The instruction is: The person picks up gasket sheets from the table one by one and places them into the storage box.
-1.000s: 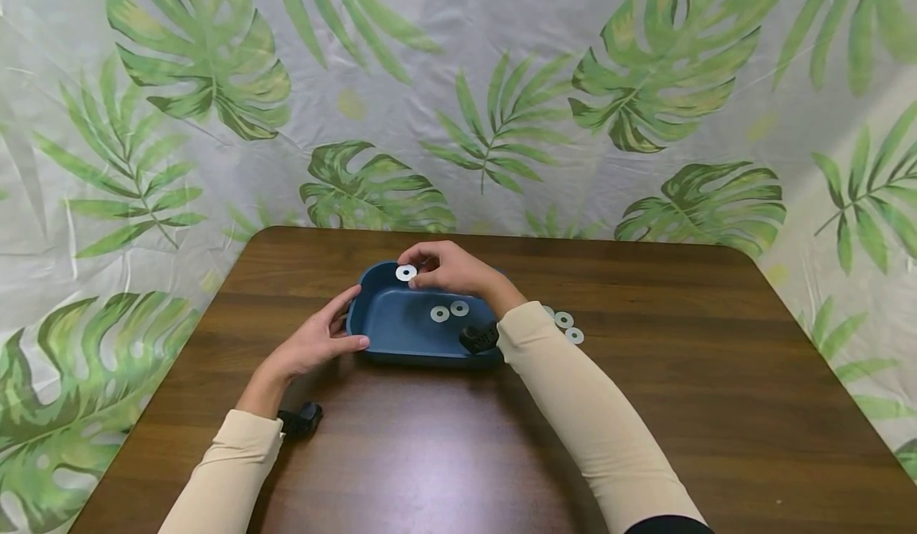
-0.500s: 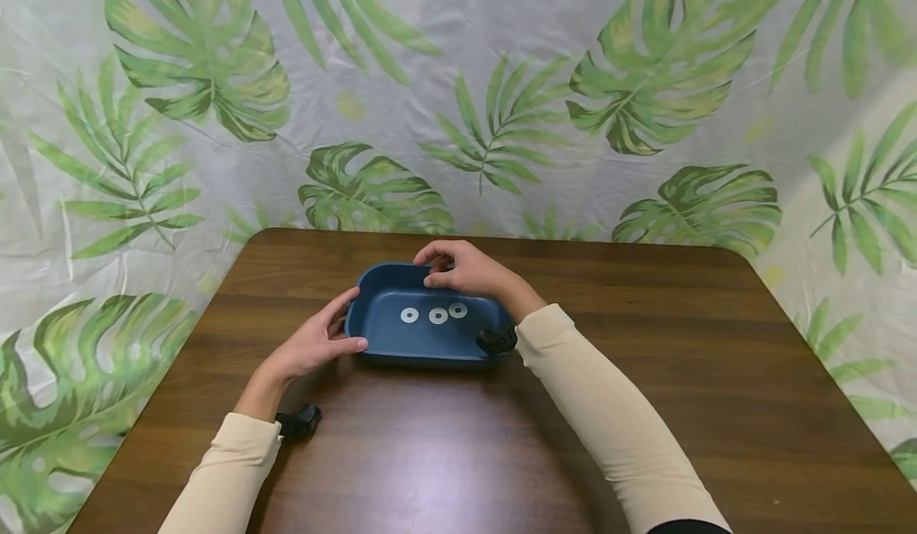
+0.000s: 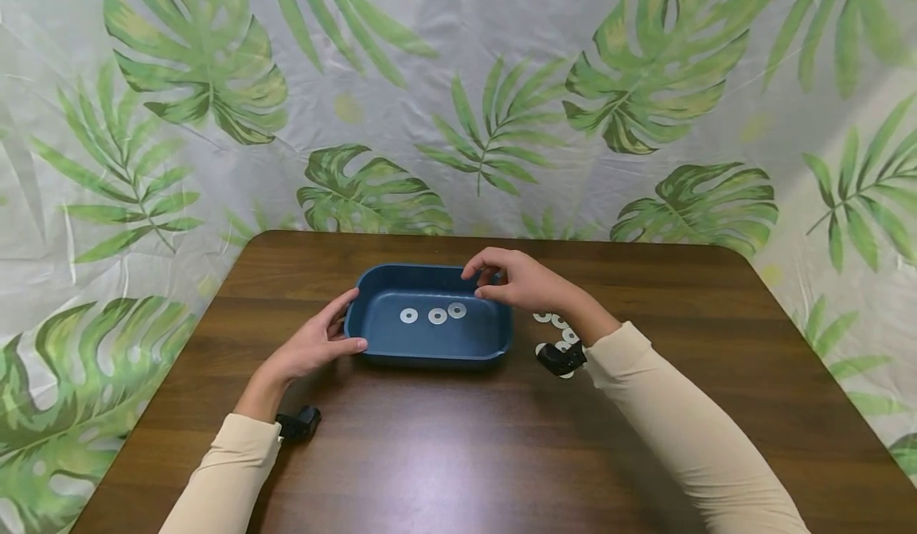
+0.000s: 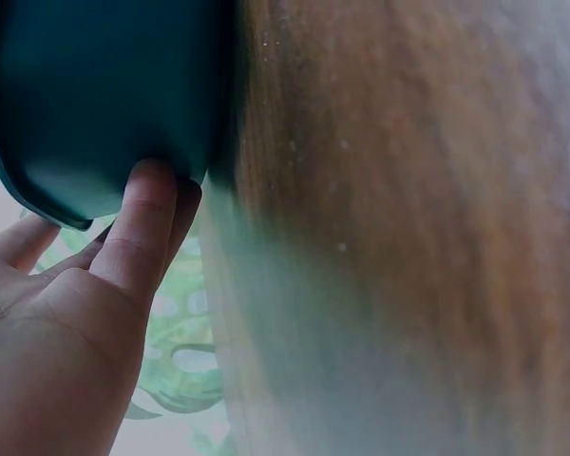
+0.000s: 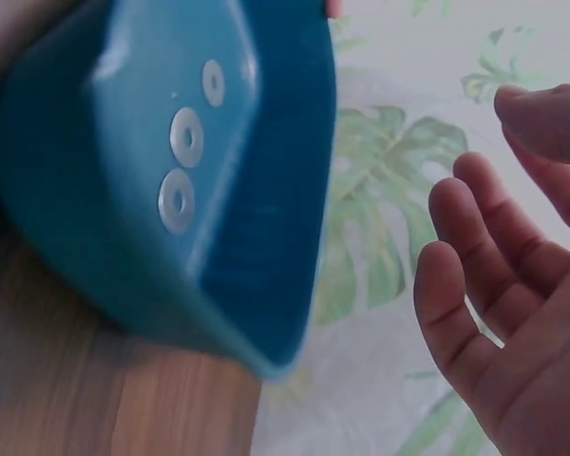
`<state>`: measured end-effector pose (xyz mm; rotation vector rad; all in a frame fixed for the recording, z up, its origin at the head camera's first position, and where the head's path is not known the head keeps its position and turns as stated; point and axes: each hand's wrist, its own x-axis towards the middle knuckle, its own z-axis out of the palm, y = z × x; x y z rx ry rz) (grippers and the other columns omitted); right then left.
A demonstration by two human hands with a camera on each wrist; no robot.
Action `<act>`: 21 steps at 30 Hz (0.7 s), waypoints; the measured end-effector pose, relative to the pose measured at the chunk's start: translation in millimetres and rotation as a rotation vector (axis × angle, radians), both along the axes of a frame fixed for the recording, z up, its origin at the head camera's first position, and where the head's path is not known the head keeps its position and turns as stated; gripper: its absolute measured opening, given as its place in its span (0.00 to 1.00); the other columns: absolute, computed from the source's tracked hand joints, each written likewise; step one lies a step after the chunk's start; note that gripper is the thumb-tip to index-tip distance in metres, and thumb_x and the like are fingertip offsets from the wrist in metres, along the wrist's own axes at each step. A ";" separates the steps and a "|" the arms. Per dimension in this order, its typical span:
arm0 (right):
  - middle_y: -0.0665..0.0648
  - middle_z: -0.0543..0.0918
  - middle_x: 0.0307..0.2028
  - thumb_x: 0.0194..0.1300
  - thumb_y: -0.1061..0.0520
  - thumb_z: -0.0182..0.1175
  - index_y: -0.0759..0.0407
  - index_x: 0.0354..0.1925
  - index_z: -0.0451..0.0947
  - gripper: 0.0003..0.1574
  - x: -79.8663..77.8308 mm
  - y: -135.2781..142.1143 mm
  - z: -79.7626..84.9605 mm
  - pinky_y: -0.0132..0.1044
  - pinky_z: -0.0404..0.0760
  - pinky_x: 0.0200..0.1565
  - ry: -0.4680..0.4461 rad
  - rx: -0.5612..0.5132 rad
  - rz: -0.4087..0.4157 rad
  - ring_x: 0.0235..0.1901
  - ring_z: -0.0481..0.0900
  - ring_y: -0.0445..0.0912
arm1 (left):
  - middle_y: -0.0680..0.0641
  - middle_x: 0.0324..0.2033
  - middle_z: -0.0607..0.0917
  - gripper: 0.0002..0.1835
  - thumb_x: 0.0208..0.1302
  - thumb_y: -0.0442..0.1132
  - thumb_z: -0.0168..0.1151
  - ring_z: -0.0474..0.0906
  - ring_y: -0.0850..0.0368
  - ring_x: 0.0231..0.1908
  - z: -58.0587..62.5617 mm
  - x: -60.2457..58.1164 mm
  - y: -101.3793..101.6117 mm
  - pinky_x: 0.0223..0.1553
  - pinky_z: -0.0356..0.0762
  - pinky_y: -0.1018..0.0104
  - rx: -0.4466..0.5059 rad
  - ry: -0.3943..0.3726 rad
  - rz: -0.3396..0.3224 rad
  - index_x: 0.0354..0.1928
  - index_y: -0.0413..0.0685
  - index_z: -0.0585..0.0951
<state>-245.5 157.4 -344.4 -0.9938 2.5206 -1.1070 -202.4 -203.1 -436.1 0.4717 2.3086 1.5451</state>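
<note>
A blue rectangular tray (image 3: 430,341) with rounded corners sits on the table. Three flat, pale washers (image 3: 438,316) lie apart or nearly touching on its floor. My left hand (image 3: 318,343) holds the tray's left end, thumb at the front corner and fingers along the side; the left wrist view shows fingers against the outer wall (image 4: 104,104). Over the tray's right rim hovers my right hand (image 3: 526,279), its fingers loosely bent. Nothing shows between those fingers in the right wrist view. More washers (image 3: 569,335) lie right of the tray, partly hidden by the right wrist.
The brown wooden table (image 3: 423,446) extends around the tray. Behind it hangs a leaf-patterned cloth (image 3: 487,120). A black wrist device (image 3: 299,422) is on the left wrist, and another black device (image 3: 559,357) is on the right.
A third washer has left my right hand and now lies in the tray. That hand has since moved right, uncovering the tray's right end. My left hand stays where it was.
</note>
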 end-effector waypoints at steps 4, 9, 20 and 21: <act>0.57 0.81 0.53 0.67 0.63 0.63 0.57 0.54 0.77 0.17 14.6 20.2 0.2 0.43 0.81 0.46 -0.017 0.005 -0.005 0.47 0.80 0.49 | 0.29 0.77 0.46 0.48 0.67 0.38 0.65 0.50 0.28 0.75 1.3 0.2 1.0 0.68 0.61 0.37 -0.001 -0.001 0.001 0.79 0.44 0.45; 0.56 0.81 0.51 0.68 0.61 0.63 0.57 0.54 0.77 0.16 29.1 47.5 -10.9 0.42 0.81 0.48 -0.013 0.019 -0.009 0.46 0.79 0.46 | 0.30 0.77 0.46 0.48 0.68 0.39 0.64 0.50 0.28 0.75 1.2 2.4 1.1 0.68 0.62 0.37 -0.002 -0.017 0.002 0.80 0.47 0.44; 0.62 0.82 0.44 0.68 0.62 0.62 0.61 0.53 0.77 0.15 43.4 115.9 -48.9 0.34 0.82 0.39 -0.052 -0.003 -0.132 0.39 0.83 0.42 | 0.30 0.77 0.47 0.48 0.67 0.39 0.64 0.50 0.29 0.75 1.8 3.3 1.1 0.68 0.63 0.37 -0.006 -0.014 0.003 0.80 0.47 0.44; 0.64 0.82 0.44 0.68 0.62 0.61 0.63 0.53 0.77 0.15 42.5 120.2 -51.7 0.33 0.82 0.39 -0.062 0.001 -0.152 0.40 0.83 0.43 | 0.30 0.77 0.46 0.48 0.67 0.39 0.64 0.50 0.29 0.75 1.6 3.2 0.9 0.68 0.63 0.37 -0.007 -0.015 0.002 0.80 0.47 0.44</act>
